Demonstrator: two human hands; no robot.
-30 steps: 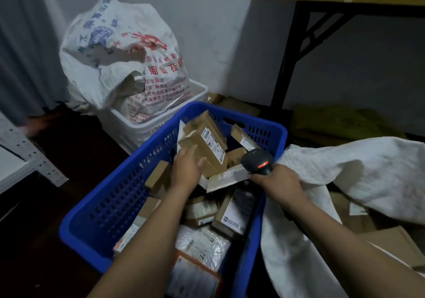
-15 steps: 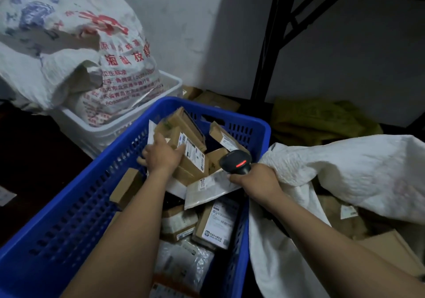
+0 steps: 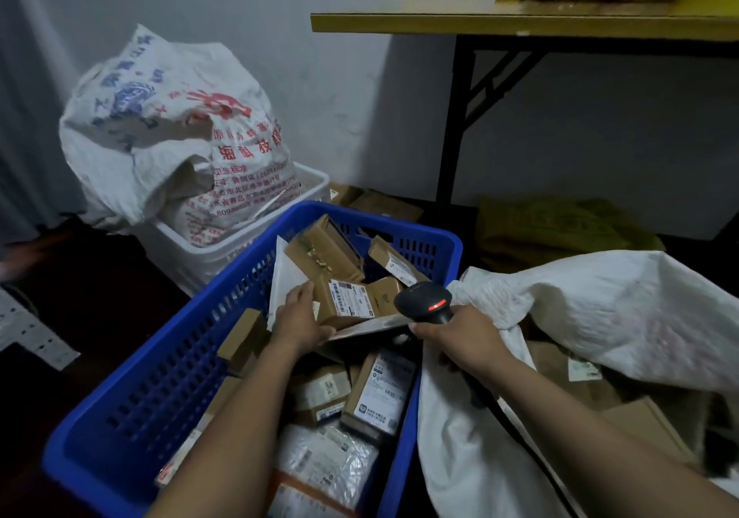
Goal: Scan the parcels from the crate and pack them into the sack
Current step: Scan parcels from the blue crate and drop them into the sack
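Since the earlier frame, the left hand (image 3: pixel 300 319) has been lowered onto a labelled cardboard parcel (image 3: pixel 344 301), which is gripped above the blue crate (image 3: pixel 168 377); the scanner (image 3: pixel 424 302) is clasped in the right hand (image 3: pixel 460 337). The white sack (image 3: pixel 600 301) is seen lying open just right of the crate.

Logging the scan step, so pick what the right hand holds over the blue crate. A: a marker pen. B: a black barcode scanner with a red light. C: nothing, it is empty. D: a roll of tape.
B: the right hand is closed on the handle of a black scanner, its red light glowing, beside the labelled box that the left hand holds.
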